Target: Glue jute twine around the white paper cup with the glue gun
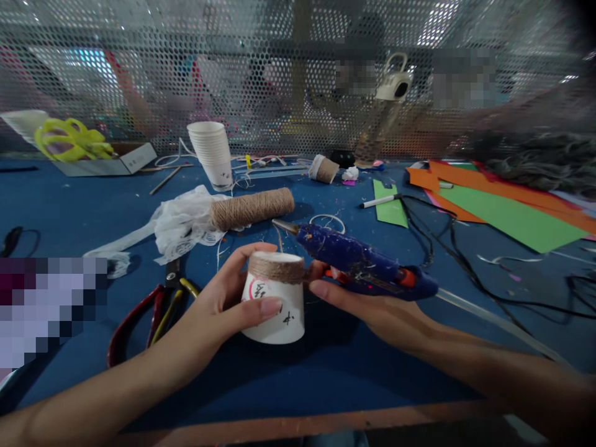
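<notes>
My left hand (242, 292) is wrapped round a white paper cup (284, 320), which is upside down with its base on top. Brown twine (274, 268) is wound in a band round the cup's upper part. In my right hand (344, 298) is a blue hot glue gun (363, 257), its metal nozzle pointing left above the cup. A clear glue stick (493, 323) runs out of the gun's back end. My right fingertips are close beside the twine band; whether they touch it I cannot tell. Behind the cup lies a spool of brown twine (254, 208).
White lace (184, 223) lies left of the spool, with red-handled pliers (135, 326) and scissors in front. Stacked paper cups (209, 152) stand behind. Green and orange paper (512, 214) and black cords (465, 267) lie on the right. A perforated metal screen (279, 81) closes the back.
</notes>
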`<state>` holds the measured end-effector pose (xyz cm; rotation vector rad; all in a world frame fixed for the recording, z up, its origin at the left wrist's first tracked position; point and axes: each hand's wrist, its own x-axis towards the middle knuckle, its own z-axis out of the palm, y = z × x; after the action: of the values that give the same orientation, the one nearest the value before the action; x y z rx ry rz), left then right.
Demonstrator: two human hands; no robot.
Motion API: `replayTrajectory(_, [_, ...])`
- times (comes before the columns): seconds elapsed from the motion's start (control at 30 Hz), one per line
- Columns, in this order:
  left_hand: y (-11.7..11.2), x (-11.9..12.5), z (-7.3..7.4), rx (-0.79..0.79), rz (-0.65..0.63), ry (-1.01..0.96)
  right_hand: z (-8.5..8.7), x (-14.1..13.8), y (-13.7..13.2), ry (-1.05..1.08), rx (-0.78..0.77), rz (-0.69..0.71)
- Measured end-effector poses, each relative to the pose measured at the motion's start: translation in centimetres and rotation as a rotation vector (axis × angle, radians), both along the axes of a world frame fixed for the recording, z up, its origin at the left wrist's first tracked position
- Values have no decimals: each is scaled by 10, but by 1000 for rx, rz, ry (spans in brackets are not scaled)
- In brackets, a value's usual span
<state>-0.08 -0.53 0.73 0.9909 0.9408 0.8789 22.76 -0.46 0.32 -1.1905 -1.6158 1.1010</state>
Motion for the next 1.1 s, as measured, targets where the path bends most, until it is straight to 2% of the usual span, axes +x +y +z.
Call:
replayTrajectory(0.27, [4,-5,-9,29,-91,-51,0,-1,-1,61,-63,-9])
replayTrajectory(0.63, [3,-4,-10,76,-69,-17,4,-2,0,-16,-18,-28])
replayTrajectory(0.83, [2,-4,-11,64,-74,9,6,-4,-1,-4,-49,-23])
replayTrajectory(1.1, [4,-4,-7,67,-133,-21,5,-4,-1,16,-52,-34])
